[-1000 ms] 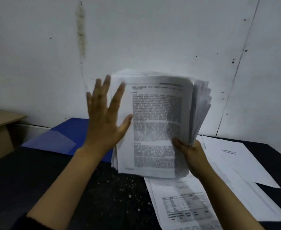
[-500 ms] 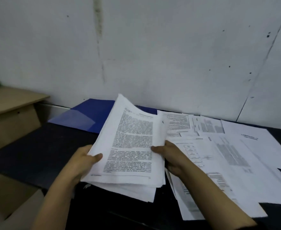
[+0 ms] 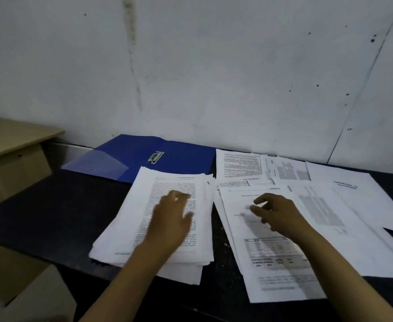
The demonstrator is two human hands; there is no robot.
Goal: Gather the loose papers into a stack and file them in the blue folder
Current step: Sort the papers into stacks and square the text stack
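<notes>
The stack (image 3: 130,219) lies front-left on the dark worktop (image 3: 51,205). Its far edge overlaps the open blue folder (image 3: 181,159), which is flat by the wall w/ its clip (image 3: 155,157) showing. Over the stack is the left hand (image 3: 170,221), fingers loose, gripping nothing; touching or just above, can't tell. To the right, the right hand (image 3: 277,213) is over the spread-out loose sheets (image 3: 348,217), fingers half-bent & blurred, nothing in them as far as I can see.
</notes>
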